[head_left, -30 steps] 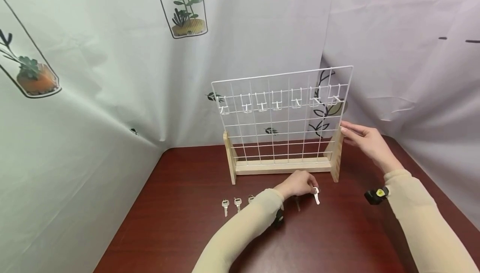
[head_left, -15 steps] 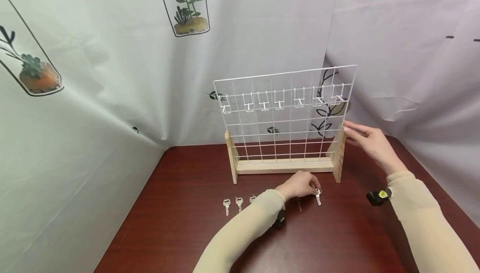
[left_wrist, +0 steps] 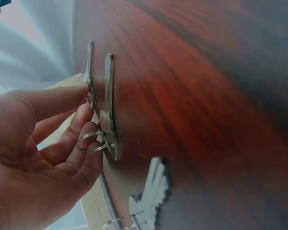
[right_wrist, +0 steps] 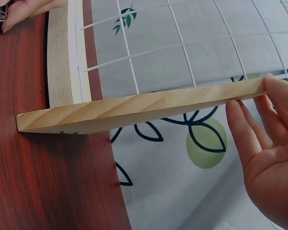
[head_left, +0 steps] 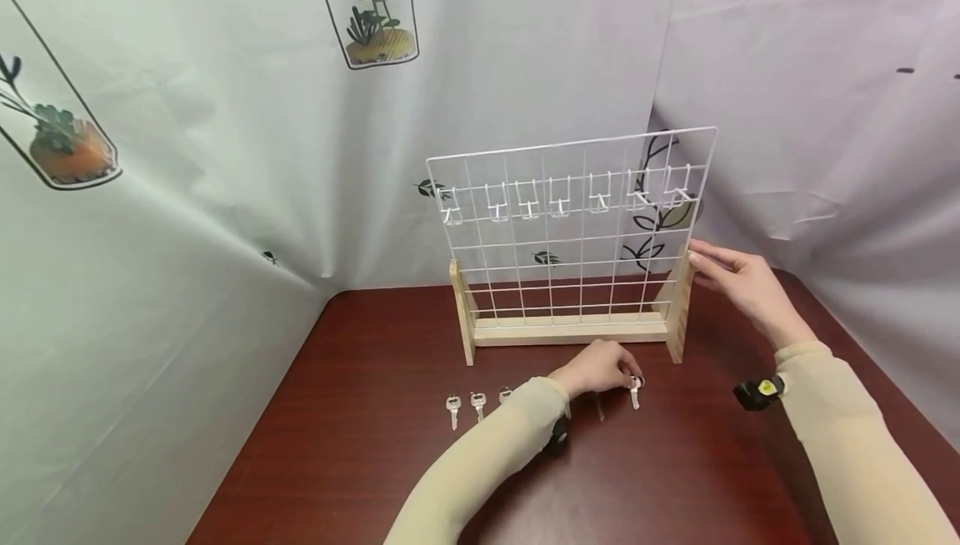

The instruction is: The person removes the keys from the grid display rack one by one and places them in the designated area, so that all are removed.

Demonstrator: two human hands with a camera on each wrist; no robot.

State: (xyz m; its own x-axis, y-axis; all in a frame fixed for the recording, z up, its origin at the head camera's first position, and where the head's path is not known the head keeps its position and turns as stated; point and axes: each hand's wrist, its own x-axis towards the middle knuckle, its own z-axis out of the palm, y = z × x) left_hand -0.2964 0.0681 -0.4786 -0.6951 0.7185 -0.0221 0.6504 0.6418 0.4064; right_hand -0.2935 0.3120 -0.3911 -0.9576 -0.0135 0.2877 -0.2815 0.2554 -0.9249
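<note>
My left hand (head_left: 597,366) reaches low over the table and pinches a silver key (head_left: 635,397) by its head, between thumb and fingertip. In the left wrist view, a second key (left_wrist: 109,86) with a split ring lies right beside the curled fingers, and a third key (left_wrist: 152,191) is nearer the camera. My right hand (head_left: 742,282) grips the top of the right wooden upright (right_wrist: 134,109), thumb on one side and fingers on the other. This upright carries a white wire grid rack (head_left: 566,249).
Several white hooks (head_left: 558,207) hang in a row along the grid. More keys (head_left: 453,412) lie lined up on the dark red table (head_left: 337,445), some hidden behind my left sleeve (head_left: 487,453). A printed curtain (head_left: 540,45) closes off the back and sides.
The key at my left fingertips has turned slightly, and its ring shows more plainly. My right hand stays on the upright. The head view has shifted a little.
</note>
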